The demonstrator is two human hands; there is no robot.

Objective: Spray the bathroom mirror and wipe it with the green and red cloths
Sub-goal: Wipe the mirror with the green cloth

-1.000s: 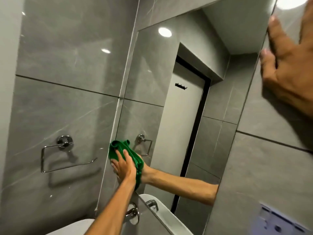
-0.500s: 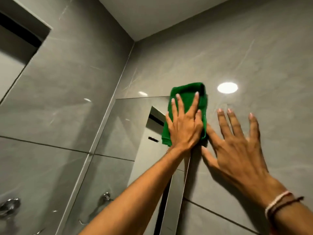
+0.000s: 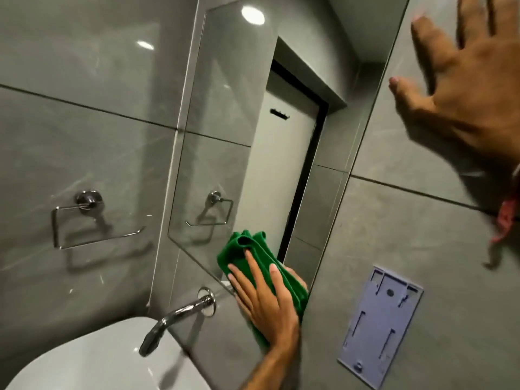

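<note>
The bathroom mirror [image 3: 253, 136] hangs on the grey tiled wall and reflects a white door and a towel ring. My left hand [image 3: 264, 302] presses a folded green cloth [image 3: 247, 254] flat against the mirror's lower right corner, fingers spread over it. My right hand [image 3: 467, 88] lies open and flat on the wall tile to the right of the mirror, holding nothing. A red and white string hangs at that wrist. No red cloth or spray bottle is in view.
A chrome tap [image 3: 174, 319] juts from the wall just below the mirror, over a white basin [image 3: 98, 358]. A chrome towel ring [image 3: 87, 218] is on the left wall. A pale purple mounting plate [image 3: 380, 325] is fixed right of the mirror's lower corner.
My left hand has swept the green cloth from the mirror's top right corner down to its lower right corner. The view has dropped, bringing tap and basin into sight. My right hand stays on the wall.
</note>
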